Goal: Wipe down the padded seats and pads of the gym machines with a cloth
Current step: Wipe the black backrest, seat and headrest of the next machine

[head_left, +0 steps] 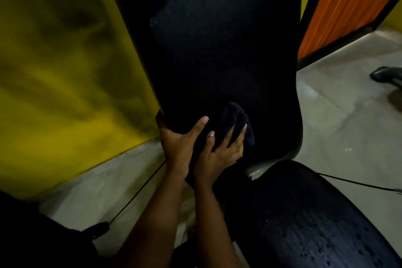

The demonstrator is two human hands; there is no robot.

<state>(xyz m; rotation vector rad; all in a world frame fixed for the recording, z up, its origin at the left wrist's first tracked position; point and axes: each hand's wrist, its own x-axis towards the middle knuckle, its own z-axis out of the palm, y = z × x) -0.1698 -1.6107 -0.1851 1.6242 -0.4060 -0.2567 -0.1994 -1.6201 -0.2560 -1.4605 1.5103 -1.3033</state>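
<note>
Pressing a dark cloth (238,119) against the lower part of the upright black back pad (217,39), the right hand (219,156) lies flat with its fingers spread and straight over the fabric. The cloth bunches above the fingertips, and more of it seems to run down under the palm towards the wrist. It sits low on the pad, slightly left of the pad's middle.

In this 1 head view, the left hand (180,143) is just beside the right hand and holds the pad's lower left edge. Its thumb lies on the front face and its fingers curl round behind the edge, mostly out of sight.

Below and to the right of the back pad is the black seat pad (304,213), with small droplets on its surface. A pale grey floor (337,126) shows on both sides.

A yellow wall (54,72) fills the left and an orange ribbed panel (348,6) stands at the upper right. A thin dark cable (139,193) crosses the floor at lower left. A dark rounded object (387,74) lies at the right edge, too cropped to identify.
</note>
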